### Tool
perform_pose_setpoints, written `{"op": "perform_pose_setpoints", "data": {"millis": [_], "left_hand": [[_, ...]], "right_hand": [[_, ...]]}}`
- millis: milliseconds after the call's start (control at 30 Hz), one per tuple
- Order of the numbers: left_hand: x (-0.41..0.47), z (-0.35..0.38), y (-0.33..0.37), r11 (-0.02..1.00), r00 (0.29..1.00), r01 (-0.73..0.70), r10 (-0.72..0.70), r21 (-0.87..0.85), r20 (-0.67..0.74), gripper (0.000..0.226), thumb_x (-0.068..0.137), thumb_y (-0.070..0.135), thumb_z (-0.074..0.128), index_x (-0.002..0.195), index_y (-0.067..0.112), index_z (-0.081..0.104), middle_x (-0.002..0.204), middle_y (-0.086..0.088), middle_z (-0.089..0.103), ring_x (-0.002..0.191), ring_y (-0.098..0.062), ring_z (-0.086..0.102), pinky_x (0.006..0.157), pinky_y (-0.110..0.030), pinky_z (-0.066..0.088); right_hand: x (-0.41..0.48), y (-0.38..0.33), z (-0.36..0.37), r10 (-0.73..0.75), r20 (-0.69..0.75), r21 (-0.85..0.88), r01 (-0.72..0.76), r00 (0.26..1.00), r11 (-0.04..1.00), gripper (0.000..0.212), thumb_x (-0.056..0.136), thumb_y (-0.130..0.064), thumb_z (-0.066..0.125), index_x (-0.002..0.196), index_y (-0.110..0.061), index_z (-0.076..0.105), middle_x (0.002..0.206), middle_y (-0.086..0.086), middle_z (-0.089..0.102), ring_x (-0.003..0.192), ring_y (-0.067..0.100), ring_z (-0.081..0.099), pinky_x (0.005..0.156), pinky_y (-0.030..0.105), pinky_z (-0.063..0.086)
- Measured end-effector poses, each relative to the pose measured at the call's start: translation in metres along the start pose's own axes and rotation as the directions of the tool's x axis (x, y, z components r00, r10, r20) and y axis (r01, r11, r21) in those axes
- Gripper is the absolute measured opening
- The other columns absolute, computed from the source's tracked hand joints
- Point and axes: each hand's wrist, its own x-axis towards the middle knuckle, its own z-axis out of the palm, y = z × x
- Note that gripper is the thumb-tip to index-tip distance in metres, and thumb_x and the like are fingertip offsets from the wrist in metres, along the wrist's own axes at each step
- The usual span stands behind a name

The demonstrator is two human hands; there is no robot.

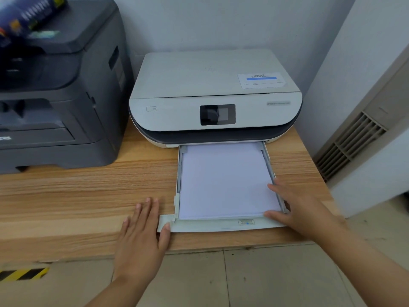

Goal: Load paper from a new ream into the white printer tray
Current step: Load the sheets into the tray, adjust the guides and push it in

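The white printer [212, 94] stands on a wooden desk [77, 196] with its tray [212, 226] pulled out toward me. A flat stack of white paper [225, 180] lies inside the tray. My left hand [141, 231] rests flat on the desk, its thumb touching the tray's front left corner. My right hand [296, 207] lies against the tray's front right corner, fingers spread, with fingertips on the paper's edge. Neither hand holds anything. A blue ream wrapper [28, 14] lies blurred on top of the dark printer.
A large dark grey printer [55, 89] stands at the left of the desk. A wall closes the right side, with a beige vent grille [352, 142]. Tiled floor [254, 278] lies below the desk's front edge, with a yellow-black striped strip [24, 273] at left.
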Motion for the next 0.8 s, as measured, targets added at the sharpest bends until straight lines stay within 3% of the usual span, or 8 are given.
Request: {"op": "perform_pose_setpoints", "data": {"millis": [133, 200, 267, 367, 600, 667, 733, 800], "left_hand": [[0.000, 0.001, -0.001, 1.000, 1.000, -0.005, 0.005, -0.010, -0.003, 0.071, 0.078, 0.059, -0.005, 0.140, 0.026, -0.007, 0.149, 0.013, -0.001, 0.136, -0.003, -0.005, 0.115, -0.031, 0.001], [-0.001, 0.001, -0.001, 1.000, 1.000, -0.008, 0.008, -0.005, 0.005, 0.069, 0.077, 0.059, -0.006, 0.138, 0.026, -0.010, 0.147, 0.015, -0.004, 0.136, -0.002, -0.007, 0.115, -0.031, 0.000], [-0.001, 0.001, -0.002, 1.000, 1.000, -0.009, 0.010, -0.008, 0.004, 0.069, 0.077, 0.059, -0.007, 0.138, 0.026, -0.012, 0.146, 0.015, -0.006, 0.136, -0.002, -0.008, 0.115, -0.031, -0.001], [-0.001, 0.002, -0.002, 1.000, 1.000, -0.010, 0.010, -0.012, 0.001, 0.070, 0.078, 0.059, -0.006, 0.138, 0.024, -0.011, 0.146, 0.015, -0.006, 0.137, -0.003, -0.007, 0.115, -0.031, 0.000], [-0.001, 0.004, -0.003, 1.000, 1.000, -0.010, 0.010, -0.006, -0.017, 0.074, 0.079, 0.058, -0.002, 0.144, 0.024, 0.002, 0.153, 0.010, 0.007, 0.137, -0.003, -0.003, 0.116, -0.033, 0.005], [-0.001, 0.003, -0.003, 1.000, 1.000, -0.007, 0.007, -0.004, -0.012, 0.075, 0.079, 0.058, -0.002, 0.146, 0.024, 0.006, 0.154, 0.009, 0.009, 0.136, -0.002, -0.003, 0.116, -0.034, 0.005], [0.000, 0.003, -0.003, 1.000, 1.000, -0.009, 0.009, -0.006, -0.012, 0.075, 0.080, 0.058, -0.001, 0.146, 0.024, 0.006, 0.154, 0.009, 0.010, 0.137, -0.003, -0.002, 0.116, -0.034, 0.006], [0.000, 0.003, -0.003, 1.000, 1.000, -0.012, 0.012, -0.006, -0.008, 0.074, 0.080, 0.058, -0.001, 0.146, 0.025, 0.004, 0.153, 0.011, 0.007, 0.137, -0.003, -0.002, 0.116, -0.034, 0.006]], "right_hand": [[0.000, 0.002, 0.001, -0.120, -0.054, -0.145, 0.111, 0.991, 0.983, 0.068, 0.088, -0.055, 0.046, 0.147, -0.029, 0.023, 0.157, -0.010, 0.016, 0.143, 0.007, 0.018, 0.112, 0.019, 0.017], [-0.001, 0.001, 0.002, -0.167, -0.086, -0.183, 0.149, 0.982, 0.972, 0.063, 0.089, -0.053, 0.046, 0.142, -0.022, 0.037, 0.153, -0.003, 0.030, 0.140, 0.010, 0.030, 0.111, 0.022, 0.025], [0.002, 0.000, 0.004, -0.231, -0.095, -0.264, 0.199, 0.968, 0.944, 0.056, 0.083, -0.049, 0.047, 0.117, -0.009, 0.065, 0.126, 0.010, 0.062, 0.115, 0.021, 0.061, 0.090, 0.032, 0.051], [0.003, 0.000, 0.009, -0.316, -0.146, -0.327, 0.256, 0.937, 0.910, 0.049, 0.074, -0.040, 0.046, 0.089, -0.005, 0.076, 0.096, 0.015, 0.074, 0.087, 0.026, 0.073, 0.066, 0.037, 0.058], [0.010, -0.001, 0.012, -0.357, -0.121, -0.364, 0.293, 0.926, 0.884, 0.053, 0.061, -0.052, 0.072, 0.101, -0.016, 0.073, 0.105, 0.005, 0.074, 0.095, 0.019, 0.071, 0.072, 0.033, 0.057], [0.013, -0.001, 0.013, -0.341, -0.076, -0.340, 0.297, 0.937, 0.892, 0.061, 0.062, -0.054, 0.075, 0.110, -0.016, 0.070, 0.116, 0.006, 0.069, 0.106, 0.022, 0.066, 0.087, 0.033, 0.049], [0.015, -0.003, 0.009, -0.317, -0.018, -0.245, 0.303, 0.948, 0.921, 0.064, 0.072, -0.049, 0.071, 0.127, -0.016, 0.059, 0.136, 0.006, 0.053, 0.127, 0.024, 0.051, 0.103, 0.033, 0.027], [0.017, -0.002, 0.010, -0.331, -0.012, -0.263, 0.316, 0.944, 0.911, 0.064, 0.073, -0.048, 0.070, 0.128, -0.019, 0.057, 0.137, 0.004, 0.051, 0.128, 0.022, 0.049, 0.103, 0.031, 0.029]]}}
